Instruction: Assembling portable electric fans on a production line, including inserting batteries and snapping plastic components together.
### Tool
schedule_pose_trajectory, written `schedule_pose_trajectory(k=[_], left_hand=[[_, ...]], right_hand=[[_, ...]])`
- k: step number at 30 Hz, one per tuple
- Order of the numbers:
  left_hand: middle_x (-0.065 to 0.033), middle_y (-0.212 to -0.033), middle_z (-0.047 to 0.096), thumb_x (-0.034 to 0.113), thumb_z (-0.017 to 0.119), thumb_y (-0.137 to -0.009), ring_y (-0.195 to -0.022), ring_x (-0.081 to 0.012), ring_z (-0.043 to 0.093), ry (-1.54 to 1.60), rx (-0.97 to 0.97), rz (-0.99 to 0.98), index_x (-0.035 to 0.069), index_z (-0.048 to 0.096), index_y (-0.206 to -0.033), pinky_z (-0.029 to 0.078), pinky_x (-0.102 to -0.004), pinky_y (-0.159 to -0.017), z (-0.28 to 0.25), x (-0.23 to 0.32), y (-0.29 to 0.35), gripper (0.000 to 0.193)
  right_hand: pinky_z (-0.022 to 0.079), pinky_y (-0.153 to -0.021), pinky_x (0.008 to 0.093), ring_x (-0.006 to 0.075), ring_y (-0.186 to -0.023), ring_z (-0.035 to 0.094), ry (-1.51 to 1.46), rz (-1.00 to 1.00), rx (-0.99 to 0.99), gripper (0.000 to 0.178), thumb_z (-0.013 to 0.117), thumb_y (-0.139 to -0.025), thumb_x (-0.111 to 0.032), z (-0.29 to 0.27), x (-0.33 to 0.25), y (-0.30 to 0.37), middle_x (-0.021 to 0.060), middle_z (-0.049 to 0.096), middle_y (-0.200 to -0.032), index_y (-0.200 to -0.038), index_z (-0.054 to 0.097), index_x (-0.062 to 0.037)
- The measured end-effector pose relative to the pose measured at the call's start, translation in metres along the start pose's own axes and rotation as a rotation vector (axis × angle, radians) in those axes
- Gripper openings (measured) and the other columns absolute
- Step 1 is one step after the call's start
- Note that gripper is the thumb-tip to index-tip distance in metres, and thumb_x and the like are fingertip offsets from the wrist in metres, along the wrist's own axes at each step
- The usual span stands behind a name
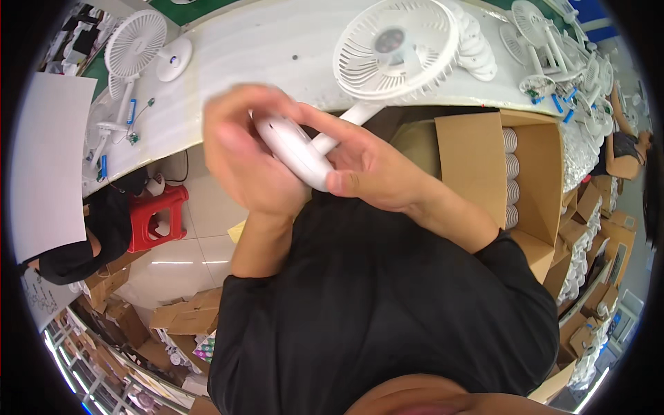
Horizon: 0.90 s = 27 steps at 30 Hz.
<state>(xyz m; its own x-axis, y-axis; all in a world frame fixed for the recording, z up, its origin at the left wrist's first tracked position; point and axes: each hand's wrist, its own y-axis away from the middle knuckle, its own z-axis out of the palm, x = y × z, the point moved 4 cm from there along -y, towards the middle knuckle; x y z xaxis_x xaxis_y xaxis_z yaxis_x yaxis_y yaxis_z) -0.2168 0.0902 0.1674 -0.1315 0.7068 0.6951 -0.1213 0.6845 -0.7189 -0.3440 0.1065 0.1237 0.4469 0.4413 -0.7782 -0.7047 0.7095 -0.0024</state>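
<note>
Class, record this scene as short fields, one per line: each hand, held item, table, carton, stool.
Left hand: blurred, cupped by fan base; grip unclear
Right hand: gripping fan base
Held item: white fan with round grille
Table: white, more fans at both ends
Carton: open, right side, ribbed white parts inside
Stool: red, on tiled floor, left

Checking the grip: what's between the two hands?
The white fan base, in the head view. The right hand holds it; the left hand curves around it, too blurred to tell exact contact.
</note>
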Motion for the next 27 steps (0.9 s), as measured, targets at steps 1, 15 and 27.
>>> schedule_pose_trajectory(k=[1,15,27], left_hand=[[-0.0032,-0.062,0.052,0.022,0.038,-0.101,-0.061,-0.0123,0.044,0.083,0.11,-0.157,0.007,0.055,-0.076,0.039,-0.0258,-0.059,0.0,-0.006,0.0,0.034],[-0.0019,-0.059,0.047,0.024,0.032,-0.104,-0.058,-0.012,0.038,0.051,-0.016,-0.211,0.009,0.05,-0.077,0.034,-0.0244,-0.059,0.004,0.009,0.006,0.035],[-0.0024,-0.062,0.051,0.027,0.032,-0.104,-0.06,-0.0102,0.039,0.461,0.12,-0.46,0.007,0.053,-0.081,0.034,-0.0239,-0.058,-0.001,-0.008,0.003,0.037]], right_hand=[[0.031,-0.112,0.0323,0.0249,-0.134,0.039,0.006,-0.048,-0.015,0.078,0.067,-0.09,-0.012,-0.001,0.005,0.001,0.0159,0.037,-0.149,-0.155,0.025,-0.0038],[0.031,-0.112,0.036,0.0298,-0.136,0.037,-0.087,0.24,0.043,0.092,0.074,-0.084,-0.013,0.008,-0.014,-0.003,0.0197,0.038,-0.144,-0.156,0.018,-0.0048],[0.033,-0.111,0.0373,0.033,-0.138,0.035,-0.071,0.074,0.064,0.099,0.077,-0.081,-0.017,0.009,-0.003,-0.003,0.024,0.031,-0.151,-0.157,0.014,-0.0069]])
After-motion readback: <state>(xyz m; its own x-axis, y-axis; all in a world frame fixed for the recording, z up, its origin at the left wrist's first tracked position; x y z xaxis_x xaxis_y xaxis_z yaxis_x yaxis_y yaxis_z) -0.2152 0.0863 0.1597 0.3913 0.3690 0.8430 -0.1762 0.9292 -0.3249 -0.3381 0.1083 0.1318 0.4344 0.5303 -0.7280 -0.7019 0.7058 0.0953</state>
